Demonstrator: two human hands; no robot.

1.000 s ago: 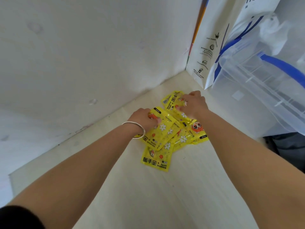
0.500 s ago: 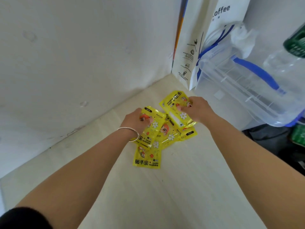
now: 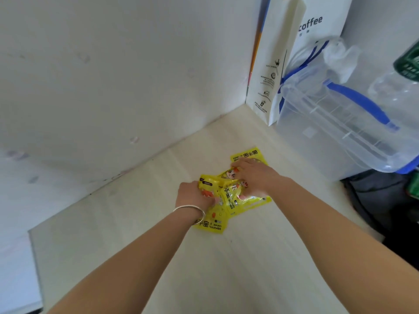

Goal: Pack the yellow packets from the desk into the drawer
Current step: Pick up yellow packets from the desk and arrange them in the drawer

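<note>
Packing has barely begun. All the yellow packets (image 3: 210,225) that show lie in one loose, overlapping heap on the pale surface (image 3: 226,279), close to the wall corner, and none has left it. The left hand (image 3: 195,196), with a bracelet (image 3: 190,209) at the wrist, digs its fingers (image 3: 208,199) curled into the near side of the heap and grips packets there. The right hand (image 3: 256,177) lies over the far side with fingers bent; whether they pinch or only press, I cannot tell. By my reading this is the gathering step – lifting, carrying and stowing all remain. No drawer is in view. A paper bag (image 3: 283,64) and a clear plastic box (image 3: 340,132) stand beyond the heap.
</note>
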